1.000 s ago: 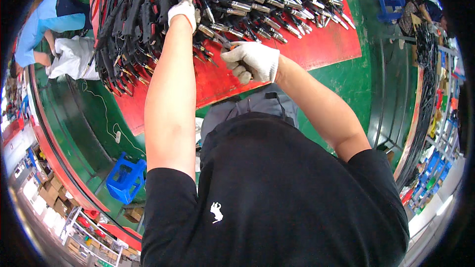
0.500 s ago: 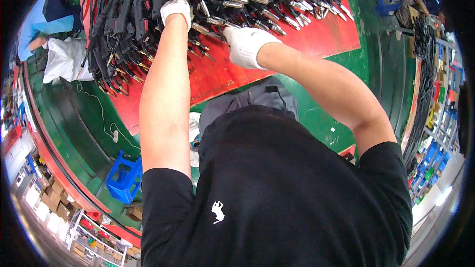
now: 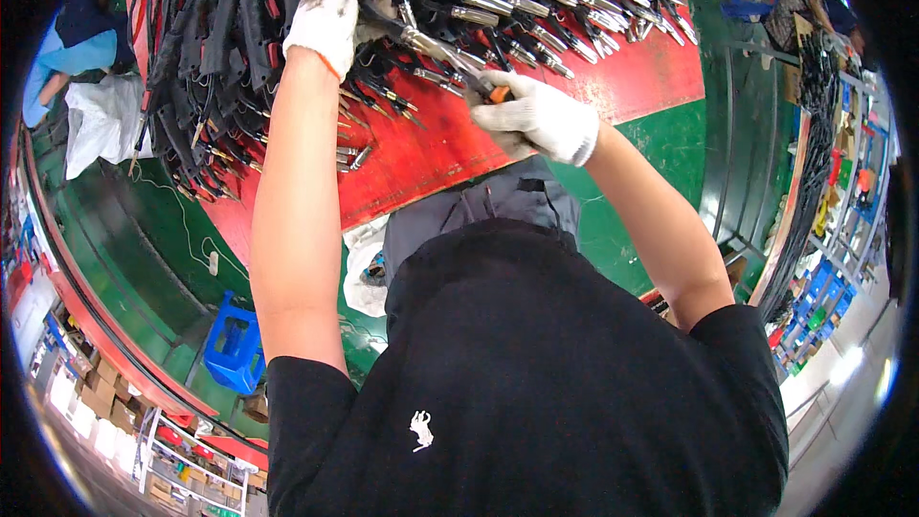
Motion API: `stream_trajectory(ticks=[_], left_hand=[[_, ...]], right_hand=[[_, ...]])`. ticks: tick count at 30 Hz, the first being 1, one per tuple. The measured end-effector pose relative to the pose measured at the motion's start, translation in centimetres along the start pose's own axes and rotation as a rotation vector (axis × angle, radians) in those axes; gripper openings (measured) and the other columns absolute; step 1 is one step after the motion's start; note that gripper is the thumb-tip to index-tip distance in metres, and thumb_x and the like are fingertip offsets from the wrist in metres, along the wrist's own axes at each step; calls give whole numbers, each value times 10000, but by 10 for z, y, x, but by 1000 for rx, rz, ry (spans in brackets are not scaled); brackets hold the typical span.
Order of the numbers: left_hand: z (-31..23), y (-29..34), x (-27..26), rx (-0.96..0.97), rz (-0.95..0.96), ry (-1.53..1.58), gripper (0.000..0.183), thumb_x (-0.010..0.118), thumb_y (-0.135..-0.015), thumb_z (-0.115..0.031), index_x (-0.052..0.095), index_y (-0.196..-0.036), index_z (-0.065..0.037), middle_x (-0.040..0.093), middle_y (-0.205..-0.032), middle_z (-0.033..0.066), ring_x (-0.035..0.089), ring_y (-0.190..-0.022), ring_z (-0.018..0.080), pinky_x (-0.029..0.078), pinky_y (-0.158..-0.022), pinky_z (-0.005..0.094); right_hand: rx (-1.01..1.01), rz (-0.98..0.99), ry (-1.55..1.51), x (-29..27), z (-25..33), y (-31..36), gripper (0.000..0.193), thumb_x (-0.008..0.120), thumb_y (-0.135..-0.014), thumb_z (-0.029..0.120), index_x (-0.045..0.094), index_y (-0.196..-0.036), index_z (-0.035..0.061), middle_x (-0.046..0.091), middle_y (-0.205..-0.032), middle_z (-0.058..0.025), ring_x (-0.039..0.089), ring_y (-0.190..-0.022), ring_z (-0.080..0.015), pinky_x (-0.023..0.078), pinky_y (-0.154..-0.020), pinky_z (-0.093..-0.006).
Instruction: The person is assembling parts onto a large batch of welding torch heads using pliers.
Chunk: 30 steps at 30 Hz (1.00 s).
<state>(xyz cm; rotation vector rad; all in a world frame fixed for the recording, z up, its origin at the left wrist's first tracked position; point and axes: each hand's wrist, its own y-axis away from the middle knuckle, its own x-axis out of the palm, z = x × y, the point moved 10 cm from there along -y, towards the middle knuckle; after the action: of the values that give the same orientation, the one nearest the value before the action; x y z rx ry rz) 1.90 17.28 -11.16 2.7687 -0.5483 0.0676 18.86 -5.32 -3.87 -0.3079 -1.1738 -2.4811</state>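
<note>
My left hand (image 3: pixel 325 19), in a white knit glove, is closed round the black body of a welding torch near its bent neck. That torch's metal nozzle (image 3: pixel 419 39) points toward my right hand (image 3: pixel 541 115), also gloved. The fingers of the right hand are wrapped round a hand tool with an orange-and-black handle (image 3: pixel 498 94), probably a screwdriver. Its tip lies close to the nozzle; whether they touch I cannot tell. Many more black welding torches (image 3: pixel 251 33) with silver metal ends are heaped around and beyond both hands.
The heap lies on a red tabletop (image 3: pixel 450 148). Some loose metal pieces (image 3: pixel 359 157) rest by my left forearm. At the far left a person in a blue top (image 3: pixel 81 53) is beside a white sack (image 3: pixel 103 120). Blue stools (image 3: pixel 235 345) stand on the green floor.
My right hand has moved right and slightly nearer, and the orange-and-black tool now shows in it. My left hand has shifted a little left, still on a torch.
</note>
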Motion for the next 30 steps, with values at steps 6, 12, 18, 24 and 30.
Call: stream_trajectory(ticks=[6, 12, 18, 24, 30], left_hand=[[-108, 37, 25, 326, -365, -634, 383, 715, -949, -316, 663, -1178, -13, 701, -1093, 149, 716, -879, 265, 584, -772, 354], [-169, 58, 87, 1102, 19, -933, 375, 713, -914, -208, 649, -1267, -99, 613, -1322, 148, 567, -1242, 360, 441, -1079, 437], [-167, 10, 90, 1160, 130, -899, 337, 720, -888, -202, 653, -1197, -87, 629, -1243, 142, 595, -1179, 348, 477, -1023, 427], [-174, -25, 105, 1183, 271, -830, 227, 693, -895, -135, 663, -1108, -62, 643, -1062, 137, 641, -990, 362, 526, -871, 428], [-171, -70, 115, 1029, 345, -879, 209, 672, -933, -158, 652, -1101, -35, 652, -1045, 142, 656, -970, 359, 533, -847, 408]], right_hand=[[35, 225, -639, 12, 21, 18, 179, 668, -961, 204, 501, -1005, 159, 376, -692, 80, 361, -550, -31, 283, -458, -212], [-16, 407, -874, 21, 56, 25, 183, 667, -971, 235, 515, -1025, 149, 393, -724, 60, 375, -582, -47, 290, -454, -209], [-89, 599, -1106, 35, 83, 23, 172, 613, -998, 297, 515, -1042, 162, 446, -761, 24, 441, -626, -102, 336, -463, -242], [-177, 365, -1138, 27, 105, 22, 299, 619, -985, 371, 512, -1180, 172, 482, -777, -29, 501, -612, -172, 438, -518, -382], [-258, -34, -755, -12, 96, 18, 422, 724, -917, 321, 557, -1223, 83, 680, -934, -152, 668, -828, -335, 499, -649, -441]])
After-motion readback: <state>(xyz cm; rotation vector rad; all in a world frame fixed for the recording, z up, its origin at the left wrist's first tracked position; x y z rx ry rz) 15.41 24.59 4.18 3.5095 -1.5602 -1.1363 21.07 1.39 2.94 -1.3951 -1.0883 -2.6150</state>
